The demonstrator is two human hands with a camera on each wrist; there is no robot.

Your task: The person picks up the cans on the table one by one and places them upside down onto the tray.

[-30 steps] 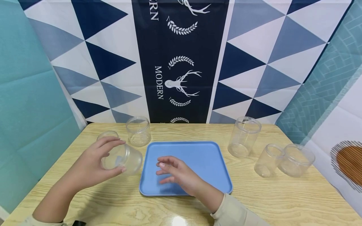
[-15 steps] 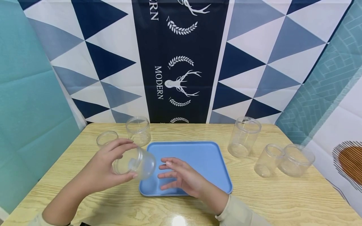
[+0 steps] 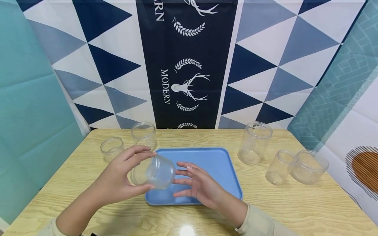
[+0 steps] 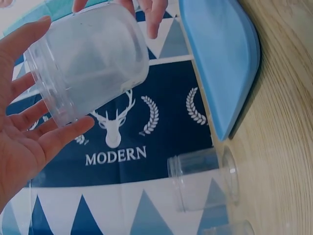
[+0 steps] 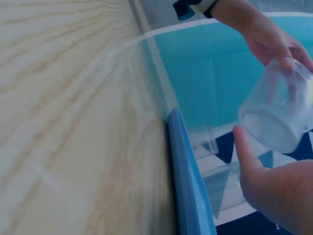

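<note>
My left hand (image 3: 118,178) grips a clear plastic jar (image 3: 166,173) by its threaded mouth end, thumb below and fingers above. The jar lies tilted on its side in the air, over the left part of a blue tray (image 3: 209,160), its base facing right. In the left wrist view, thumb and fingers hold the rim of the jar (image 4: 98,58). My right hand (image 3: 206,190) hovers above the tray with fingers spread, close to the jar's base. Whether its fingertips touch the base I cannot tell.
At the back left stand two clear jars, a short one (image 3: 112,149) and a wider one (image 3: 144,136). On the right are a tall jar (image 3: 254,144), a narrow jar (image 3: 280,167) and a short wide jar (image 3: 310,167). All stand on the wooden table (image 3: 265,209).
My left hand has carried the jar rightward, from the table left of the tray to above the tray. My right hand has shifted slightly right, its fingers more spread.
</note>
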